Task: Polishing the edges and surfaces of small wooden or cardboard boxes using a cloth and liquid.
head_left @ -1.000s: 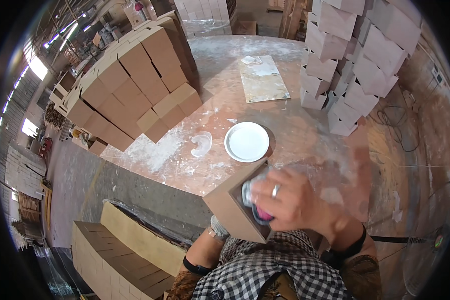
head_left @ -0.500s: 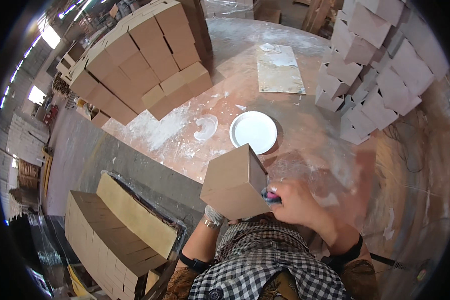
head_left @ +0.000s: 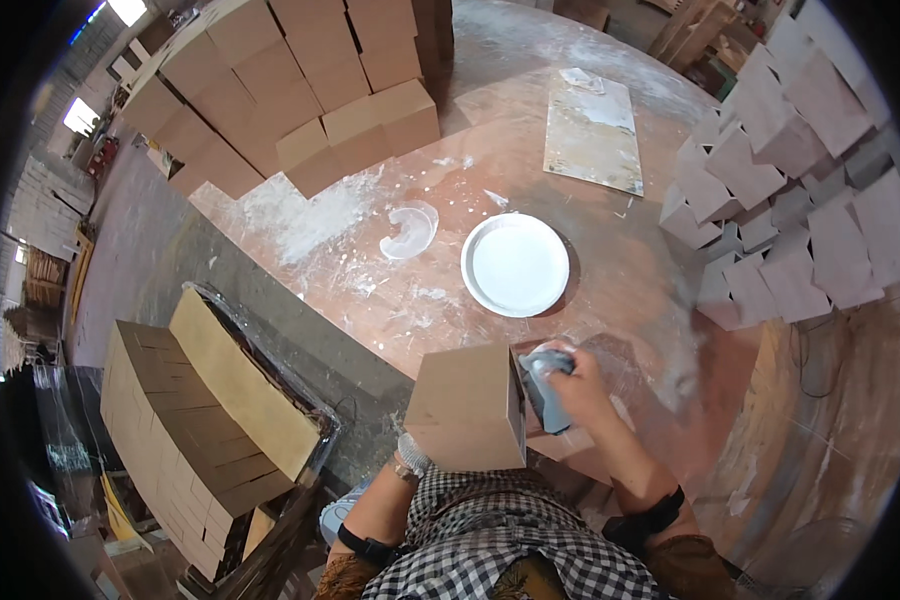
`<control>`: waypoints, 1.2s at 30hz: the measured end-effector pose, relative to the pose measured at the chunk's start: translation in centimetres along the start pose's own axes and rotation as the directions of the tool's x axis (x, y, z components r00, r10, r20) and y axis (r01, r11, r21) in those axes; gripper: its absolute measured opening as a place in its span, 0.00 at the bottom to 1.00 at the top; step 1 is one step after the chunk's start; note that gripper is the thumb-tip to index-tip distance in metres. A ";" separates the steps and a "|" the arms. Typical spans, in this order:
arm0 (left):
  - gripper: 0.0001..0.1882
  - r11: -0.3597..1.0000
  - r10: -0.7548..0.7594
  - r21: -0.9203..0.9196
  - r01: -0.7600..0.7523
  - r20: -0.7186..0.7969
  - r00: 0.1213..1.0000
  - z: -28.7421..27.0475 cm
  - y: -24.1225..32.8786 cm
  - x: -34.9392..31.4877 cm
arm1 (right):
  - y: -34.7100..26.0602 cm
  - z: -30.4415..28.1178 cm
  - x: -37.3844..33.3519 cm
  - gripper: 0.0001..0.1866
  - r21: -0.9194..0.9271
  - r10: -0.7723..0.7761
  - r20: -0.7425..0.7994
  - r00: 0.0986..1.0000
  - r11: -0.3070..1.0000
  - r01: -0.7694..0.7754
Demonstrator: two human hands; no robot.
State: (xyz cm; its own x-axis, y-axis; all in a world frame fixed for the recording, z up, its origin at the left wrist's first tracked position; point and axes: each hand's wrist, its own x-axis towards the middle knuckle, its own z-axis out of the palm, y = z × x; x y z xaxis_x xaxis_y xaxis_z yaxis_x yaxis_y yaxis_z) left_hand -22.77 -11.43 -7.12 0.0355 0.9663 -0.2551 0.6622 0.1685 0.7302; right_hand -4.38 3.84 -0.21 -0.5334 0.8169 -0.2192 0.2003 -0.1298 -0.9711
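Note:
A brown box [head_left: 460,405] is held up in front of my checked apron, at the near edge of the table. My left hand [head_left: 413,455], in a pale knitted glove, grips it from the lower left; most of its fingers are hidden by the box. Beside the box's right face, my right hand [head_left: 570,380] is closed on a flat blue-grey scraper-like tool [head_left: 548,395]. The tool stands roughly upright along that face; whether it touches cannot be told. Beyond the box lies a round white dish [head_left: 515,265] with white contents.
Brown boxes [head_left: 260,95] are stacked at the far left, whitish boxes [head_left: 790,265] at the right. A clear curved plastic piece [head_left: 410,230] and a stained board [head_left: 592,135] lie on the table [head_left: 450,190]. Brown panels [head_left: 185,430] rest at the lower left.
The box has turned and come slightly lower. My right hand has moved up along its right face, and more of the flat tool shows. The whole view has shifted a little.

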 end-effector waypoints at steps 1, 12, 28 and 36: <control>0.26 1.000 -0.016 -0.002 0.016 0.020 1.000 -0.1 -0.7 0.1 | 0.3 -0.3 0.6 0.10 -0.007 0.010 0.010 1.000 1.000 -0.010; 0.25 0.997 -0.026 -0.060 0.044 0.269 0.963 -3.1 -4.0 3.7 | -2.7 1.3 12.1 0.10 -0.864 -0.146 -0.023 0.989 0.501 0.054; 0.25 0.871 0.336 -0.321 -0.371 -0.158 0.928 0.3 -6.1 6.4 | -2.1 -1.3 15.6 0.08 -0.401 0.260 -0.105 0.960 0.872 -0.280; 0.29 0.832 0.380 -0.389 -0.396 -0.120 0.917 -0.9 -4.3 6.9 | -0.5 -2.1 15.0 0.09 -0.206 0.290 -0.026 0.957 0.935 -0.289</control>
State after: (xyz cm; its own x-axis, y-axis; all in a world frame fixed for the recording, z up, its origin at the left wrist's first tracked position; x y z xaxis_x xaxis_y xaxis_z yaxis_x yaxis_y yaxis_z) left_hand -26.05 -5.35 -11.43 0.1945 0.9736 0.1196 0.2459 -0.1665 0.9549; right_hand -10.75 17.31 -2.82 -0.4307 0.7588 -0.4885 0.5104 -0.2416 -0.8253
